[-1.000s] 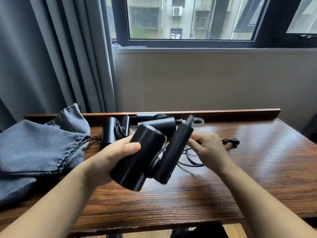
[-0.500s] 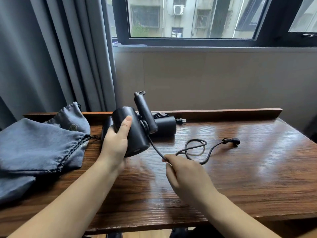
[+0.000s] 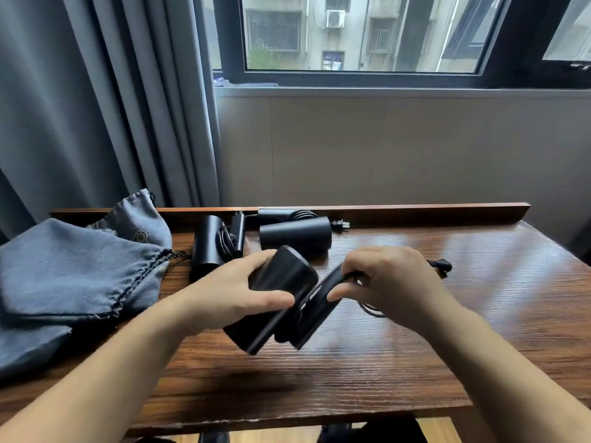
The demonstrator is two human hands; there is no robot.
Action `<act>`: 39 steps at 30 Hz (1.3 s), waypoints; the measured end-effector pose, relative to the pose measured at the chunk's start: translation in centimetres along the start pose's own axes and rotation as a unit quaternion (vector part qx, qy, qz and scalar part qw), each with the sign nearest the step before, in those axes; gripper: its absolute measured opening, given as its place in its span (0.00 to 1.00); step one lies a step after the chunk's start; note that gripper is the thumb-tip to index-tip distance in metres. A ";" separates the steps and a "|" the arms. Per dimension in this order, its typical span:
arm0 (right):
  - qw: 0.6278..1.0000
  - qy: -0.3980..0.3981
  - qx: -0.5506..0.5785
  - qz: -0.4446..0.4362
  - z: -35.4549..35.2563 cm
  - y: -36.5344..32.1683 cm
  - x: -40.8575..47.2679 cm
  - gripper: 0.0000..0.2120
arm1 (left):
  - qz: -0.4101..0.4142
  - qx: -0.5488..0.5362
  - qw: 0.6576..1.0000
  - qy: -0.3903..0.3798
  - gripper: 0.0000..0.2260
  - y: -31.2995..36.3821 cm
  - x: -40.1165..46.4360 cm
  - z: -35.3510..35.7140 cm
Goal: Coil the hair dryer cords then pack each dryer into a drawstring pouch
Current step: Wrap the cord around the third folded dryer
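Pouches (image 3: 76, 276), grey drawstring ones, lie heaped at the bench's (image 3: 479, 330) left end, the biggest things on the dark wood. Behind the hands, along the raised back rail, two black dryers rest: one (image 3: 208, 244) stands on end just right of the pouches with its cord bundled against it, the other (image 3: 295, 236) lies on its side with a coiled cord behind and its plug (image 3: 341, 224) poking out to the right. A third dryer (image 3: 281, 302) is held above the bench at centre, tilted, its handle (image 3: 315, 310) folded alongside the barrel. Left hand (image 3: 230, 292) grips the barrel, thumb along the near side and fingers wrapped behind. Right hand (image 3: 388, 279) has its fingers curled around the handle's top, where the cord (image 3: 371, 310) comes out; a loop of cord shows on the bench below the right wrist, and its plug end (image 3: 443, 266) lies just beyond the right hand.
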State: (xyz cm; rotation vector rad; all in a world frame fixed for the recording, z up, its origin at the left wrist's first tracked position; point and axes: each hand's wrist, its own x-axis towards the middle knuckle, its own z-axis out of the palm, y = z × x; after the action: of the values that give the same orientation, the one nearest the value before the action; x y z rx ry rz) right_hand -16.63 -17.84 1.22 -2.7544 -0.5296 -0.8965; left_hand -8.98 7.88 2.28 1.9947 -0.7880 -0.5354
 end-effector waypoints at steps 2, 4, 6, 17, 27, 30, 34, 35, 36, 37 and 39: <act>0.998 -0.002 0.053 0.018 0.1 1.2 0.0 0.17 | -0.003 0.005 0.998 -0.065 0.21 0.4 -0.6 -0.6; 0.996 0.016 0.080 0.037 0.1 2.5 -0.1 0.17 | -0.007 0.001 0.992 -0.124 0.24 0.3 -1.1 -0.9; 0.991 0.027 0.121 0.056 0.4 3.7 -0.4 0.16 | -0.007 -0.053 0.984 -0.170 0.25 -0.2 -1.4 -1.0; 0.984 -0.047 0.125 0.114 5.8 1.1 -3.0 0.22 | -0.013 -0.518 0.854 -0.053 0.31 -0.8 -0.5 0.9; 0.994 -0.098 0.038 0.036 5.9 -4.4 -3.9 0.12 | 0.006 -0.515 0.820 0.250 0.20 -0.8 3.6 2.7; 0.990 -0.141 0.011 0.011 4.9 -4.8 -3.2 0.13 | -0.007 -0.435 0.848 0.302 0.21 -1.3 3.6 3.3; 0.981 -0.192 -0.018 0.004 3.1 -3.9 -2.0 0.18 | 0.016 -0.134 0.922 0.362 0.20 -1.9 3.3 3.1; 0.981 -0.193 -0.029 -0.004 2.6 -3.5 -1.7 0.17 | 0.026 -0.072 0.934 0.349 0.20 -1.8 3.1 3.0; 0.981 -0.192 -0.039 -0.013 2.2 -3.2 -1.4 0.15 | 0.036 -0.023 0.946 0.322 0.20 -1.7 2.8 2.9; 0.980 -0.190 -0.048 -0.022 1.8 -2.9 -1.1 0.14 | 0.043 0.025 0.955 0.292 0.21 -1.5 2.5 2.7; 0.980 -0.178 -0.074 -0.049 1.2 -2.4 -0.4 0.13 | 0.045 0.112 0.965 0.233 0.26 -1.0 2.1 2.2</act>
State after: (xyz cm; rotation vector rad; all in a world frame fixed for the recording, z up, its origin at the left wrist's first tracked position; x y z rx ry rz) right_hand -17.25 -15.39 0.20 -3.0675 -0.6887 -0.4743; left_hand -8.65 5.48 0.20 2.1600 -0.6575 0.0872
